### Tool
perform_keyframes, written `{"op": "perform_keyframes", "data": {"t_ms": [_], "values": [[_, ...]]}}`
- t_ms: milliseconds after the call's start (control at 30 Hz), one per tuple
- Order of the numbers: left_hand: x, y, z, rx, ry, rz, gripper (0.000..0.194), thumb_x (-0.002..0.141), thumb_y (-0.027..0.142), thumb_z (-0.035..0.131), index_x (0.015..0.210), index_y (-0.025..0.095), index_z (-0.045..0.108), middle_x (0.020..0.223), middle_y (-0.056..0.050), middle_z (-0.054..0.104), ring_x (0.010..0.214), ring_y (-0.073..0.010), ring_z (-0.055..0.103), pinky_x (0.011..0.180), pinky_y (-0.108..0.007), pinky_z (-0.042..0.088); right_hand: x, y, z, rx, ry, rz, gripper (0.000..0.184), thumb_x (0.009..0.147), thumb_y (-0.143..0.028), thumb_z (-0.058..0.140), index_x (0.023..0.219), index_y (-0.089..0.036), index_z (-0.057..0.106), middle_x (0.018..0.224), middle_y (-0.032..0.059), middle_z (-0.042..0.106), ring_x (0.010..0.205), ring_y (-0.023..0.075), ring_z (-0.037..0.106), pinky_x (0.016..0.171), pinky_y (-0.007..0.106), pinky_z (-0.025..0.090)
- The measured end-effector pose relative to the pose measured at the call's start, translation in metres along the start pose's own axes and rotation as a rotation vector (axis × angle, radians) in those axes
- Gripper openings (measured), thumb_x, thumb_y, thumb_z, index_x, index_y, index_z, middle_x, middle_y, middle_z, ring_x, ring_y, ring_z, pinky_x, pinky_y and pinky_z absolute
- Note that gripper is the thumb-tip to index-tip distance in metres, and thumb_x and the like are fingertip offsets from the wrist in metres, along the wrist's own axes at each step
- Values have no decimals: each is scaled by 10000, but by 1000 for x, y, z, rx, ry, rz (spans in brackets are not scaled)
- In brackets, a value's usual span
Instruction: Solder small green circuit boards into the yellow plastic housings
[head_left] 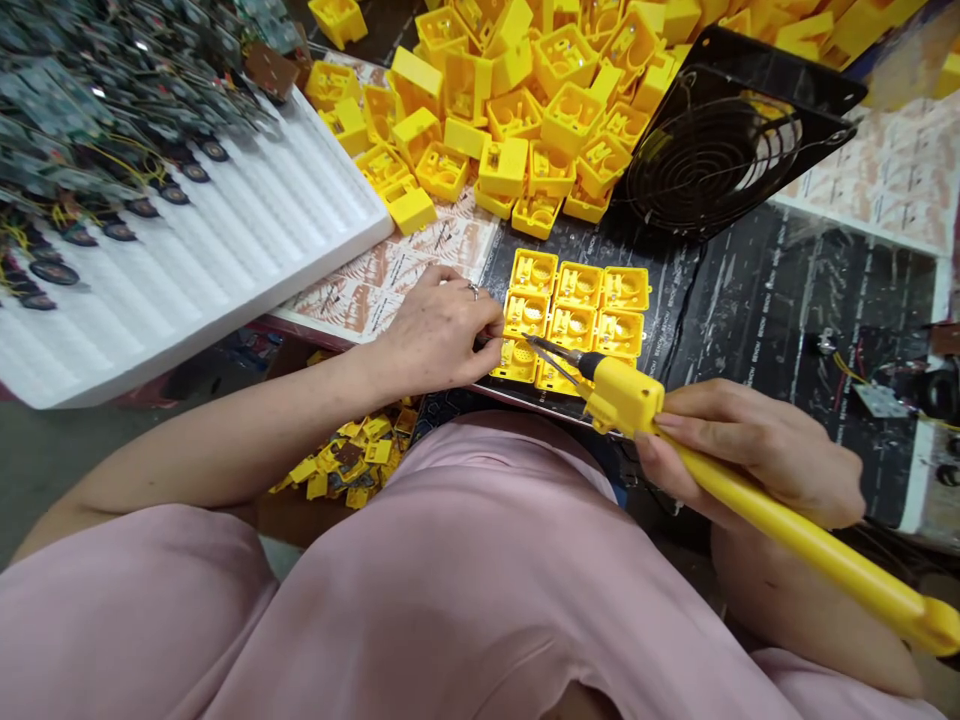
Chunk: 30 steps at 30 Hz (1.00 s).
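My left hand, with a ring on one finger, rests at the near left corner of a block of small yellow plastic housings. Its fingertips are pinched against the housings, and whatever they hold is too thin to make out. My right hand grips a yellow soldering iron. The iron's metal tip reaches over the front housings, near my left fingertips. The housings lie side by side on a black printed mat.
A large heap of yellow housings lies beyond the mat. To its left, a white ribbed foam tray carries circuit boards with small round speakers. A black fan with a wire guard stands at the right. Yellow scraps lie below my left forearm.
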<state>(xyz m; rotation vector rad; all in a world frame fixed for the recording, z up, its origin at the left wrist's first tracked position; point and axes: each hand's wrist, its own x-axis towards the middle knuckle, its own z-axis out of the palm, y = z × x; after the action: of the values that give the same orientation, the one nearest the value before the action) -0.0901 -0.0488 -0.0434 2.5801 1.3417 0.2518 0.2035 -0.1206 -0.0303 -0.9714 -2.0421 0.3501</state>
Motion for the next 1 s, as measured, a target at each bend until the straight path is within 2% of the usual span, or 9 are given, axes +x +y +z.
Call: {"op": "perform_keyframes", "data": {"t_ms": [100, 233, 367, 467, 567, 667, 800, 1000], "values": [[0, 1, -2, 8, -4, -2, 240, 909, 281, 514, 828, 198, 725, 746, -45, 713, 792, -230, 671, 1018, -479, 444, 3, 1, -2, 28, 43, -97, 131, 904, -252, 864, 951, -276, 744, 741, -22, 740, 603, 147, 714, 555, 242, 607], [1, 3, -4, 27, -23, 4, 244, 912, 287, 509, 828, 196, 720, 751, -52, 715, 805, -243, 679, 1005, -477, 450, 9, -2, -5, 69, 27, -121, 248, 881, -138, 853, 1071, -258, 749, 771, -17, 760, 623, 146, 737, 488, 201, 566], [-1, 1, -7, 30, -40, -1, 235, 914, 297, 516, 837, 211, 721, 782, -47, 732, 849, -255, 690, 1030, -487, 453, 3, -3, -5, 10, 41, -62, 463, 915, -194, 844, 1351, -282, 715, 879, 4, 809, 649, 171, 757, 533, 245, 612], [-5, -5, -11, -30, -10, -2, 234, 950, 330, 550, 841, 236, 734, 901, -39, 787, 946, -256, 698, 1137, -521, 413, -5, -1, -3, -42, 77, -17, 608, 914, -228, 854, 1484, -297, 654, 901, 0, 817, 647, 189, 756, 550, 282, 628], [-13, -11, -13, -140, 48, -30, 224, 982, 389, 598, 877, 269, 755, 979, -19, 811, 1005, -243, 701, 1252, -543, 342, -8, 1, -2, -21, 68, -20, 535, 924, -215, 836, 1431, -302, 689, 921, 9, 826, 667, 200, 769, 553, 295, 645], [-20, -10, -11, -173, 67, -41, 209, 999, 394, 607, 888, 296, 754, 909, 5, 804, 989, -231, 710, 1308, -552, 297, -7, 1, -3, 86, 111, -36, 435, 899, -139, 828, 1301, -277, 735, 884, 22, 819, 686, 216, 783, 536, 297, 655], [-22, -2, -9, -117, 6, 31, 265, 1020, 349, 551, 864, 288, 756, 886, 4, 798, 1080, -260, 709, 1314, -615, 259, -1, 1, -3, 181, 39, -135, 333, 869, -87, 808, 1159, -241, 750, 764, -4, 781, 596, 191, 754, 489, 255, 633], [-12, 6, -12, -26, -77, 51, 265, 956, 299, 538, 801, 233, 743, 875, -35, 780, 1040, -277, 690, 1259, -635, 328, 3, -3, -1, 78, -23, -164, 293, 917, -130, 795, 1197, -192, 735, 791, 24, 799, 634, 177, 778, 578, 220, 662]]}}
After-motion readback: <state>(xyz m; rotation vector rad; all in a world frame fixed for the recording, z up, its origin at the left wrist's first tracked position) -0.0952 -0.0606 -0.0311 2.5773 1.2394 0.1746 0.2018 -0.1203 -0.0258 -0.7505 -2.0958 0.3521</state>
